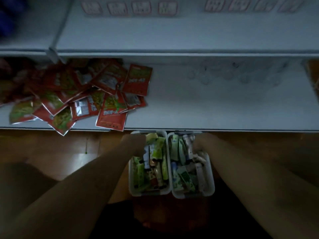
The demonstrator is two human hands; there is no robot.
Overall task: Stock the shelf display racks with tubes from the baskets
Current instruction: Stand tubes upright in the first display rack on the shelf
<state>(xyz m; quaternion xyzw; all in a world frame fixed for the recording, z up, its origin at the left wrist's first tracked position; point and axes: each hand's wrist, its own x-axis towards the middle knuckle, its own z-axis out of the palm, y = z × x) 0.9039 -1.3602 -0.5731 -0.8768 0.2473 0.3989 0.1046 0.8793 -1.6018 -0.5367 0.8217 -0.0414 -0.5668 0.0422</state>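
Dim light, soft focus. Glossy brown wooden plank floor [77,152] below. Pale white lower shelf board [207,109] spans the width, with a heap of red foil sachets [86,94] at its left. Upper white shelf board [189,35] carries red-bordered label stickers [129,8].

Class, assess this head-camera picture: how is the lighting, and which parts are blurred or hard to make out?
Head view: dim overall, floor in shadow; shelf labels smeared unreadable by blur; clear racks nearly vanish against the white shelf; red sachets and tubes are fairly distinct.
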